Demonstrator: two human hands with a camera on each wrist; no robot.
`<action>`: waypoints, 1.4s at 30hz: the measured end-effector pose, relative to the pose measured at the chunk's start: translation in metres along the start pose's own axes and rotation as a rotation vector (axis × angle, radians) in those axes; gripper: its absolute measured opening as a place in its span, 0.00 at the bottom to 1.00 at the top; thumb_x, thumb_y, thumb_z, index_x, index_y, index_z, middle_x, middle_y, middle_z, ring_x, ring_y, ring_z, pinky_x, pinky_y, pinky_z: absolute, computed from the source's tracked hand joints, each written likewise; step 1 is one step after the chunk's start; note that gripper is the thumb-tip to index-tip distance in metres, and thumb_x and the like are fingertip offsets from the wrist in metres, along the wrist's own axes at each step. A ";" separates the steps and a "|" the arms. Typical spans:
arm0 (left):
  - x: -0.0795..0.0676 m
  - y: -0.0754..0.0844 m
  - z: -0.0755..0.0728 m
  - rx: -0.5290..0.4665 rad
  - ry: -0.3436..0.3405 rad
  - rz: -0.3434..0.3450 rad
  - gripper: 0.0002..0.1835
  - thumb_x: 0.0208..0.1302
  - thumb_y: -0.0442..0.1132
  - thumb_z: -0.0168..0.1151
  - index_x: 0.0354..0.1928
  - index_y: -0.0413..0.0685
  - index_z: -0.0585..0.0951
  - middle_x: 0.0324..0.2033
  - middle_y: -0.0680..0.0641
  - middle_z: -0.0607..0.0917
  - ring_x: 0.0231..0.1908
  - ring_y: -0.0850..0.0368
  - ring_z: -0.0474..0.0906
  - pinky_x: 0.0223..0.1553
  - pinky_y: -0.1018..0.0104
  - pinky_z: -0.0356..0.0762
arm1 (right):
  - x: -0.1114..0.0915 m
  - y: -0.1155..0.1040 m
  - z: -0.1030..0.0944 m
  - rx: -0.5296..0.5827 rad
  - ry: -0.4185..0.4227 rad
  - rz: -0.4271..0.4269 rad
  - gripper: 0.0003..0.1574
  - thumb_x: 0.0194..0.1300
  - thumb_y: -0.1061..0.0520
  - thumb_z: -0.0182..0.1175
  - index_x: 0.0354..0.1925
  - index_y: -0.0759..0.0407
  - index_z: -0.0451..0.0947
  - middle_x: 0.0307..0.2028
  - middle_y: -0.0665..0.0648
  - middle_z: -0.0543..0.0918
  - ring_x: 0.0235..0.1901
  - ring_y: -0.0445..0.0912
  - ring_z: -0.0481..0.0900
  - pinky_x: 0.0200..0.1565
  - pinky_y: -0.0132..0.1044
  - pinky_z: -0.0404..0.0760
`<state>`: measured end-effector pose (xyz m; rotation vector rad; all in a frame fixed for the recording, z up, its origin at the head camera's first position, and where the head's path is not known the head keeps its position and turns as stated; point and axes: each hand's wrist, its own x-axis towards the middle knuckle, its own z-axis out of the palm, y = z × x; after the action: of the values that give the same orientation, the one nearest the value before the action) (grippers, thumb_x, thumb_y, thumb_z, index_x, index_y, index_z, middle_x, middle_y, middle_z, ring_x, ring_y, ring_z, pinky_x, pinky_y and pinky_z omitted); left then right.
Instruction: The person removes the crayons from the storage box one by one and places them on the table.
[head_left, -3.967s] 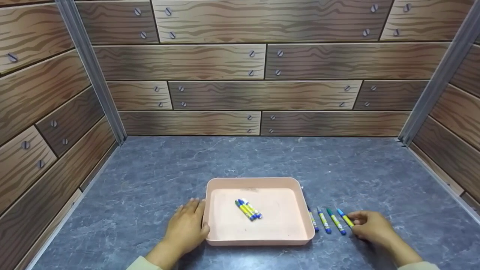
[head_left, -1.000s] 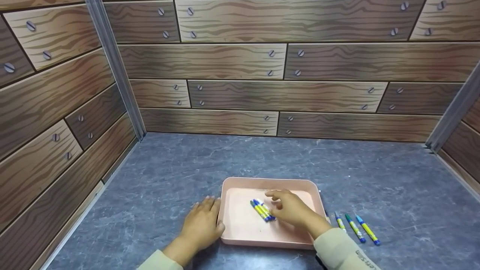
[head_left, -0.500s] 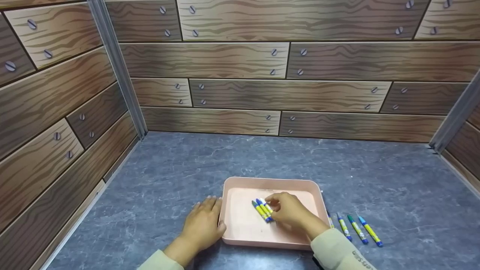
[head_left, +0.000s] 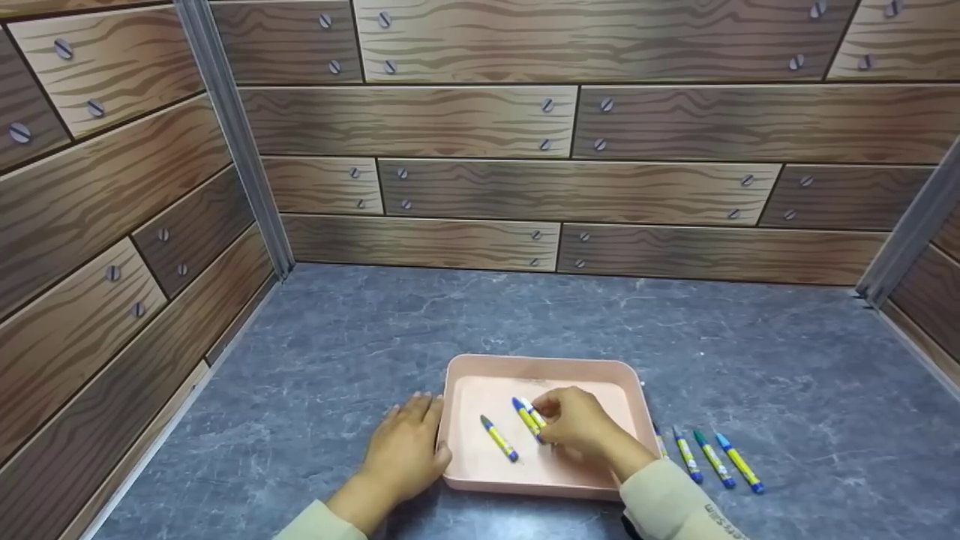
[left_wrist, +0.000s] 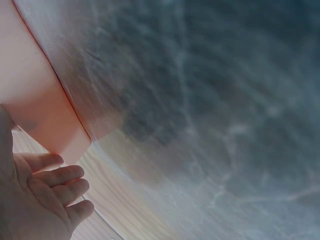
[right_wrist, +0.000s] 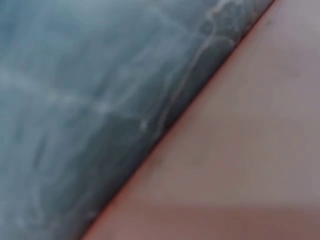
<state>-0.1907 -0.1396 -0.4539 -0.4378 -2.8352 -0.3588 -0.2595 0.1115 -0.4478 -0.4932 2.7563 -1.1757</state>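
My left hand point(head_left: 409, 446) rests against the left wall of a shallow pink tray point(head_left: 540, 487), its fingers straight; the left wrist view shows this hand point(left_wrist: 42, 195) beside the tray's corner. Inside the tray, a dark green-tipped crayon point(head_left: 499, 439) with a yellow wrapper lies by itself. To its right are a blue-tipped crayon point(head_left: 527, 420) and a white-tipped crayon point(head_left: 530, 406), side by side. My right hand point(head_left: 581, 424) reaches into the tray, thumb and fingers curled around the white-tipped crayon, partly hiding it. In the right wrist view neither hand nor crayon appears.
Several crayons lie in a row on the grey marbled table right of the tray, among them a green-tipped crayon point(head_left: 714, 459) and a light blue-tipped crayon point(head_left: 740, 463). Another is partly hidden by the tray's wall. Wood-patterned panels point(head_left: 420, 187) enclose the table.
My right hand has left the light blue-tipped crayon on the table and come into the tray. The dark green-tipped crayon has slid left, away from the other two. My left hand stays at the tray.
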 end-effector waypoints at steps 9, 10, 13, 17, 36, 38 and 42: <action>0.002 0.003 0.000 -0.005 0.009 0.008 0.31 0.56 0.44 0.57 0.60 0.33 0.72 0.58 0.32 0.74 0.61 0.37 0.68 0.59 0.41 0.63 | -0.009 -0.001 -0.021 0.109 0.084 0.027 0.28 0.41 0.70 0.60 0.47 0.66 0.81 0.40 0.58 0.83 0.39 0.51 0.81 0.37 0.37 0.82; 0.002 0.003 0.001 -0.004 0.010 0.009 0.31 0.56 0.44 0.57 0.60 0.33 0.72 0.58 0.32 0.74 0.61 0.37 0.68 0.59 0.41 0.63 | -0.010 0.000 -0.025 0.121 0.094 0.034 0.28 0.41 0.71 0.59 0.47 0.66 0.81 0.41 0.58 0.83 0.39 0.51 0.81 0.36 0.37 0.82; 0.002 0.002 0.002 -0.007 0.015 0.009 0.31 0.56 0.44 0.57 0.59 0.32 0.73 0.57 0.32 0.74 0.60 0.37 0.68 0.59 0.41 0.64 | -0.012 0.001 -0.037 0.157 0.122 0.035 0.29 0.42 0.71 0.58 0.48 0.67 0.81 0.41 0.60 0.83 0.39 0.52 0.81 0.36 0.37 0.82; 0.002 0.002 0.003 -0.015 0.016 0.007 0.30 0.56 0.44 0.57 0.59 0.32 0.73 0.57 0.32 0.74 0.61 0.37 0.67 0.59 0.40 0.63 | -0.019 0.007 -0.058 0.200 0.143 0.032 0.30 0.44 0.72 0.56 0.50 0.69 0.79 0.43 0.63 0.82 0.40 0.53 0.80 0.35 0.37 0.83; -0.001 0.002 0.002 -0.031 0.045 0.019 0.30 0.53 0.42 0.59 0.57 0.32 0.74 0.56 0.31 0.75 0.59 0.35 0.69 0.56 0.37 0.65 | -0.078 0.083 -0.141 0.043 0.240 0.146 0.30 0.51 0.69 0.58 0.55 0.77 0.72 0.49 0.73 0.78 0.46 0.64 0.78 0.37 0.40 0.83; -0.001 0.002 0.002 -0.029 0.047 0.019 0.30 0.53 0.43 0.59 0.57 0.32 0.74 0.56 0.31 0.75 0.59 0.35 0.69 0.56 0.37 0.65 | -0.083 0.089 -0.145 0.027 0.242 0.156 0.30 0.51 0.68 0.58 0.55 0.76 0.72 0.48 0.73 0.78 0.47 0.65 0.77 0.37 0.40 0.83; -0.001 0.003 0.003 -0.025 0.051 0.013 0.30 0.53 0.43 0.58 0.57 0.32 0.74 0.56 0.31 0.75 0.59 0.36 0.69 0.57 0.38 0.65 | -0.092 0.099 -0.150 0.028 0.241 0.181 0.30 0.52 0.68 0.59 0.55 0.77 0.71 0.49 0.73 0.78 0.48 0.67 0.75 0.37 0.40 0.83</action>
<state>-0.1898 -0.1366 -0.4563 -0.4450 -2.7805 -0.3975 -0.2313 0.3090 -0.4175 -0.1006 2.9006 -1.3028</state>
